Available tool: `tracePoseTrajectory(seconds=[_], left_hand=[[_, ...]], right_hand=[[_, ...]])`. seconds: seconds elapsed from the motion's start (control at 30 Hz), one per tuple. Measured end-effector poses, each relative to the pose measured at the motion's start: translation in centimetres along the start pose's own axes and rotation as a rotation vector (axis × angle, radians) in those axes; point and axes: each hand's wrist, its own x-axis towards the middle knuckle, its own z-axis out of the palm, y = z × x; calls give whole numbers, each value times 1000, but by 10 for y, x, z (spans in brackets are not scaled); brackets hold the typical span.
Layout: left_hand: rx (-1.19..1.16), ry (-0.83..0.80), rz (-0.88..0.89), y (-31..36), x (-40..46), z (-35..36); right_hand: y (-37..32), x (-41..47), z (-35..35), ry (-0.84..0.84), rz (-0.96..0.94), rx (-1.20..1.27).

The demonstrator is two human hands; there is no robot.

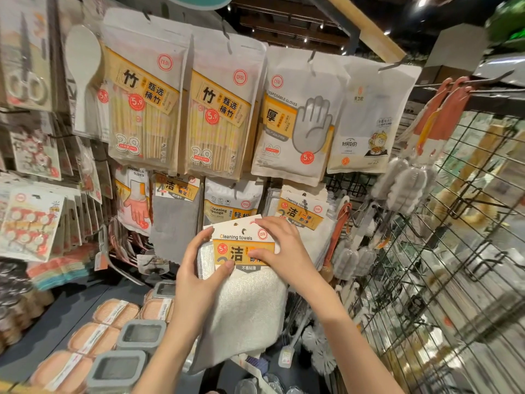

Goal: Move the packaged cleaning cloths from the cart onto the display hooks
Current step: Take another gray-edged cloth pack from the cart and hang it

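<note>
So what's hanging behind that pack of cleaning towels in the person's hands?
Behind the held cleaning towels pack hang a cleaning sponge pack and matching towel packs. Their lower parts are covered by the pack and both hands, left hand and right hand.

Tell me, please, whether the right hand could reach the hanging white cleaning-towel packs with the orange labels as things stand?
Probably yes. The right hand sits just below the hanging white cleaning-towel packs with nothing between them, though it and the left hand hold a white cleaning-towel pack.

Bright, even light; warped, blurred edges.
</note>
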Motion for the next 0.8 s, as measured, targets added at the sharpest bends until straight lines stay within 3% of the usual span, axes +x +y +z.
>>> tracePoseTrajectory(seconds=[0.63,0.8], left_hand=[[-1,128,-63,-3,-3,-10],[-21,155,-30,1,-1,-12]], right_hand=[[-17,-5,7,99,61,113],[-7,-4,-5,220,60,188]])
